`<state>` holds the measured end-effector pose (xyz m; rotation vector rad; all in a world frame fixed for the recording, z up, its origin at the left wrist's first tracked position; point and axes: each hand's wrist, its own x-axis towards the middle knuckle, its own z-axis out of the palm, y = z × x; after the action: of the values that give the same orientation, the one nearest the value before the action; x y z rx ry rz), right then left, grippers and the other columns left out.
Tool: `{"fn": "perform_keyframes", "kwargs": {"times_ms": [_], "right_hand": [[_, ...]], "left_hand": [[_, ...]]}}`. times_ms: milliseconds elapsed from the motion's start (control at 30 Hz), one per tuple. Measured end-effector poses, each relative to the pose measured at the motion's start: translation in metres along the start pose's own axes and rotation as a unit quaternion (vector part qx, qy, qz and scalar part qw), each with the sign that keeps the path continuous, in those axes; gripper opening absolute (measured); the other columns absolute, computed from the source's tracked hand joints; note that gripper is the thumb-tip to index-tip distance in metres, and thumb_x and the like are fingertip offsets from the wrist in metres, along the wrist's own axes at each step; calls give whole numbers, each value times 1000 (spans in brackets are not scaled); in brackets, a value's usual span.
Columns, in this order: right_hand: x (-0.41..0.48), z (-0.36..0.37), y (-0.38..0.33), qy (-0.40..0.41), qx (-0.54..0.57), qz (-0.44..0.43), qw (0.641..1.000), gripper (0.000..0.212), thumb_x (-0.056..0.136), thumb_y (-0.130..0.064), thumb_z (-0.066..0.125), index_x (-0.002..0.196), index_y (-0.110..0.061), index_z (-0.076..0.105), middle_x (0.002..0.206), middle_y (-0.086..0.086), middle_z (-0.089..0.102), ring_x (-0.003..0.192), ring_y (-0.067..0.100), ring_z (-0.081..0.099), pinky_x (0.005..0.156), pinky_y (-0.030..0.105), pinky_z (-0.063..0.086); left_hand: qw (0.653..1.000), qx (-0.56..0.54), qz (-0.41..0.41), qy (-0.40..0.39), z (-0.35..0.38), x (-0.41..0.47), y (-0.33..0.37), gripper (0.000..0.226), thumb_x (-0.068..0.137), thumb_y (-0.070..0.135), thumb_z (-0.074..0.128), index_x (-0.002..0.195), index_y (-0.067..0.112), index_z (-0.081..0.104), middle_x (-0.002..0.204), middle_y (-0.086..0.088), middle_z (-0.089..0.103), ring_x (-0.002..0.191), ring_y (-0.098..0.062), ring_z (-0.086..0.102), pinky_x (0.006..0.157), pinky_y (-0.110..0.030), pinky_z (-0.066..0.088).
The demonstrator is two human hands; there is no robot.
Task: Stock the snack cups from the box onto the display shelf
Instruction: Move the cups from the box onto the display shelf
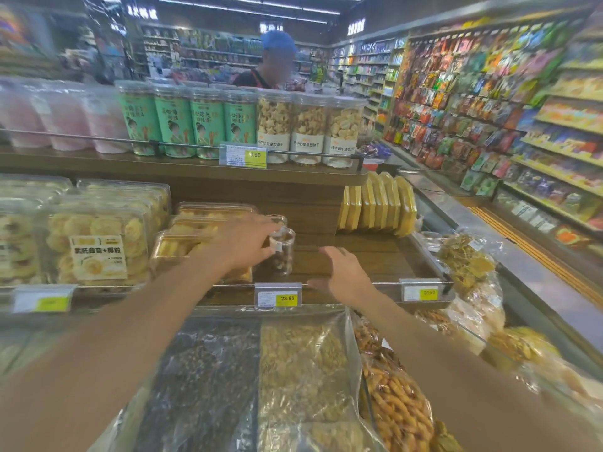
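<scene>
While the left hand (pixel 244 247) grips a clear snack cup (pixel 284 256) by its upper part, fingers curled round the lid end, the cup stands upright on the wooden display shelf (pixel 375 256). It is just right of a stack of clear cookie trays (pixel 195 236). A second cup (pixel 280 220) sits directly behind it, partly hidden by the fingers. The right hand (pixel 346 272) hovers palm-down over the shelf's front edge with its fingers spread, holding nothing and well clear of the cup. The supply box is out of view.

The likeliest slip, as I judge it, is a topple. The cup is tall and narrow, and fingers dragging off the lid could pull it forward toward the front rail (pixel 388 283). Pushing it back too firmly could knock the second cup over. The left knuckles are close to the cookie trays, so a careless pull-out may shift that stack.

Bare shelf lies open to the right, up to a row of yellow packets (pixel 378 203) standing on edge at the back. A price tag (pixel 282 296) hangs on the shelf front below the hands. Film-covered bulk bins (pixel 293 370) lie under both forearms, so a dropped elbow would press into them. Green jars (pixel 173 125) line the upper shelf, and a person (pixel 257 76) in a blue cap stands beyond.
</scene>
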<state>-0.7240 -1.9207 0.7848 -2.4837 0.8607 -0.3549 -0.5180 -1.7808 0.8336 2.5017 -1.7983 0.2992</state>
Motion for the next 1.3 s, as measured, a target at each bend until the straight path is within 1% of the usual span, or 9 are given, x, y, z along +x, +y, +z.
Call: {"fn": "perform_keyframes", "kwargs": {"times_ms": [133,233,333,433,600,800,967,1200,1300], "right_hand": [[-44,-4,-7,1,-70,-43,997,70,90,-27,72,152,-21,40,157,0,37,147,24,29,117,45,35],[-76,-3,-10,-15,-106,-58,993,72,90,-20,68,154,-21,36,161,2,32,149,25,25,119,47,30],[-106,4,-9,-24,-119,-63,991,76,90,-35,71,156,-24,34,162,0,30,150,25,24,120,50,29],[-142,16,-6,-19,-107,-51,993,80,86,-50,72,154,-28,35,159,-3,33,147,25,30,118,50,32],[-207,41,-6,-39,-109,-47,992,86,84,-54,72,155,-26,34,160,-2,32,148,24,28,118,46,30],[-284,70,-18,-66,-92,-42,993,83,87,-51,68,155,-22,31,160,2,31,148,28,26,119,46,27],[-350,98,-29,-57,-69,-17,996,86,86,-48,73,157,-25,29,160,0,32,148,27,29,118,46,30],[-466,131,-15,-58,13,27,998,75,84,-38,73,149,-24,39,147,-2,43,135,22,42,108,36,41],[-520,136,4,-57,11,48,997,67,88,-36,72,147,-27,42,151,-3,42,139,22,40,110,35,39]], "left_hand": [[999,-20,-23,10,3,-50,26,60,98,54,58,153,37,42,165,5,33,153,-22,27,123,-56,24],[999,-22,-40,20,6,-93,39,62,97,54,58,154,36,41,166,2,32,155,-23,22,123,-54,25],[998,-14,-61,27,10,-145,59,63,98,53,58,155,33,40,165,0,33,156,-24,20,121,-50,27],[996,-15,-89,-4,17,-199,81,67,99,55,56,158,33,34,168,1,26,157,-25,17,123,-51,24],[990,-48,-127,-35,33,-280,112,71,99,55,55,161,34,28,171,4,16,159,-20,7,125,-50,17],[989,-57,-126,-53,48,-356,136,72,100,56,54,161,38,21,172,7,13,159,-19,6,126,-51,16],[987,-101,-100,-77,53,-413,158,73,101,53,54,162,36,19,173,5,11,159,-20,3,127,-51,17],[991,-82,-22,-103,83,-483,191,71,100,53,54,162,33,24,172,3,16,159,-23,5,127,-50,17],[987,-96,9,-126,91,-500,218,70,101,52,53,162,31,25,171,0,19,159,-24,7,127,-47,15]]}}
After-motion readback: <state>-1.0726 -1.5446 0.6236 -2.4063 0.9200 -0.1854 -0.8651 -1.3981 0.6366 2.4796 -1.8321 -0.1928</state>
